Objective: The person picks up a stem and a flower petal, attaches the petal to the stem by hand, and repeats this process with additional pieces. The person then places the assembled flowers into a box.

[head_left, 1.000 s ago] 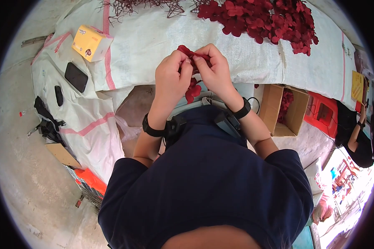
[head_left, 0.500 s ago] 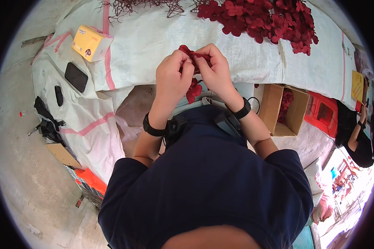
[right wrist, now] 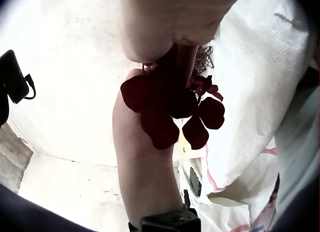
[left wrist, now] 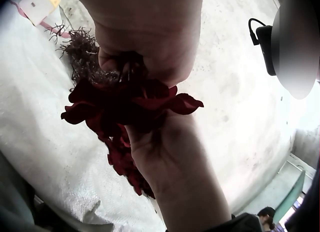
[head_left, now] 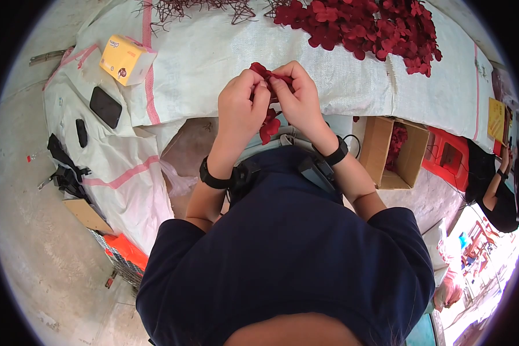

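The red flower (head_left: 269, 124) hangs in the air between the two hands, over the near edge of the white cloth (head_left: 202, 63) on the table. The left hand (head_left: 240, 104) and right hand (head_left: 299, 98) press together, fingers curled and pinching its top. Far to the right lies a pile of red flowers (head_left: 363, 26). To the left sit a yellow tissue pack (head_left: 127, 59) and a phone (head_left: 105, 106). A cardboard box (head_left: 395, 151) stands low on the right.
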`<state>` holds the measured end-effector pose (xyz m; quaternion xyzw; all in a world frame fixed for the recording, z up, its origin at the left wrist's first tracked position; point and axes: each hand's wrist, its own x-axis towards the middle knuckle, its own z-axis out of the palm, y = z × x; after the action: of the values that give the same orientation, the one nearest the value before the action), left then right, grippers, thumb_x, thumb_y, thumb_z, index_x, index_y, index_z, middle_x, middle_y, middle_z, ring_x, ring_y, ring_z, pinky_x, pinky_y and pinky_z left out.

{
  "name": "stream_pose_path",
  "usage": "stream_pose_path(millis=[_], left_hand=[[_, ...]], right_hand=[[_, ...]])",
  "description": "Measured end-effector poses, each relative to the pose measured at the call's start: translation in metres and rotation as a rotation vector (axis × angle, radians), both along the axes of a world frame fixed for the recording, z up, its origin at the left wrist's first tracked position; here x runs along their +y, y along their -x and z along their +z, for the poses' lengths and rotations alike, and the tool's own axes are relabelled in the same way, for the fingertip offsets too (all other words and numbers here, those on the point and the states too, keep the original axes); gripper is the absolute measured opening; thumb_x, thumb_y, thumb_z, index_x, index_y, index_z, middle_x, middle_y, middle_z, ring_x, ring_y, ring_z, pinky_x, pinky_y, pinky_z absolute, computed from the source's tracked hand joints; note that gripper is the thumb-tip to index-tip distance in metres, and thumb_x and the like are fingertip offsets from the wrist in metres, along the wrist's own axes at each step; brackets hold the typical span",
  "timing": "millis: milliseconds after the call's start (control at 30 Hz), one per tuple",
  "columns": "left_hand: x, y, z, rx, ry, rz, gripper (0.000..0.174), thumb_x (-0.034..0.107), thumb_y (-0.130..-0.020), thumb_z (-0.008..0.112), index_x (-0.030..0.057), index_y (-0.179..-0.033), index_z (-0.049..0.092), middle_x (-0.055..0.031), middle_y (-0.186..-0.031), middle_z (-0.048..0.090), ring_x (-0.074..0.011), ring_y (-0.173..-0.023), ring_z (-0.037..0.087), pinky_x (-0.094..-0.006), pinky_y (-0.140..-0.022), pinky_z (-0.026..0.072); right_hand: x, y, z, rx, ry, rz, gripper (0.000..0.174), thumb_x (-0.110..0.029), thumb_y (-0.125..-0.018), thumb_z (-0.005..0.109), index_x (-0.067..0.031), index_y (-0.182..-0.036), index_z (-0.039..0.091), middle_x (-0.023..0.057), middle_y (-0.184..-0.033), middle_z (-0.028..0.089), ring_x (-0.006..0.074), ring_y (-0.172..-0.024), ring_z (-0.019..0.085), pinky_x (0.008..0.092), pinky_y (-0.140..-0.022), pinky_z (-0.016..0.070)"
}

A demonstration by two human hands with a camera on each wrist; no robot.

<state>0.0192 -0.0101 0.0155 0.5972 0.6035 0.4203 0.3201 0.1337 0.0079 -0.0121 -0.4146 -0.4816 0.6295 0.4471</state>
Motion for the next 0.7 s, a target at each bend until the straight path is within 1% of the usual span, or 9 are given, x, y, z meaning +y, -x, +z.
stream_pose_path(millis=[100,200,433,600,700], left_hand=[[-0.001,0.0,0.0,-0.006,0.008,0.0,0.003,0.003,-0.072,0.049,0.0008,-0.07,0.047,-0.0108,-0.058,0.05,-0.0229,-0.052,0.049,-0.0314,-0.048,0.0384],[-0.001,0.001,-0.002,-0.018,0.017,0.002,0.004,0.003,-0.072,0.049,0.0007,-0.07,0.047,-0.0108,-0.058,0.05,-0.0228,-0.051,0.049,-0.0312,-0.048,0.0383],[-0.002,0.002,-0.005,-0.082,0.059,-0.001,0.003,0.003,-0.073,0.049,0.0002,-0.071,0.048,-0.0111,-0.059,0.05,-0.0218,-0.052,0.049,-0.0301,-0.048,0.0387],[0.002,0.001,-0.008,-0.073,0.056,-0.027,0.003,0.003,-0.074,0.049,-0.0002,-0.073,0.049,-0.0116,-0.06,0.051,-0.0207,-0.052,0.051,-0.0289,-0.048,0.0399],[0.005,0.001,-0.012,-0.19,0.112,0.0,0.005,0.004,-0.076,0.049,-0.0013,-0.075,0.05,-0.0111,-0.061,0.054,-0.0171,-0.052,0.053,-0.0273,-0.048,0.0409]], right_hand=[[0.0,0.0,0.003,0.009,0.01,0.008,0.002,-0.001,-0.083,0.043,0.0002,-0.084,0.044,0.0043,-0.078,0.053,0.0068,-0.072,0.051,0.0205,-0.061,0.0462],[0.0,-0.001,0.006,-0.033,-0.03,0.02,0.002,0.0,-0.082,0.043,0.0002,-0.084,0.044,0.0042,-0.078,0.053,0.0065,-0.072,0.051,0.0203,-0.061,0.046],[-0.001,-0.003,0.005,-0.046,-0.007,0.054,0.003,0.001,-0.082,0.043,0.0,-0.084,0.044,0.004,-0.077,0.053,0.0065,-0.072,0.051,0.0207,-0.062,0.046],[0.0,-0.004,0.001,-0.05,0.004,0.055,0.002,0.0,-0.082,0.043,0.0001,-0.084,0.044,0.0038,-0.076,0.052,0.0069,-0.07,0.052,0.021,-0.061,0.0467],[0.006,-0.004,-0.003,-0.037,0.033,0.031,0.002,0.0,-0.082,0.044,0.0006,-0.084,0.044,0.0045,-0.076,0.053,0.0075,-0.07,0.052,0.0212,-0.061,0.0472]])
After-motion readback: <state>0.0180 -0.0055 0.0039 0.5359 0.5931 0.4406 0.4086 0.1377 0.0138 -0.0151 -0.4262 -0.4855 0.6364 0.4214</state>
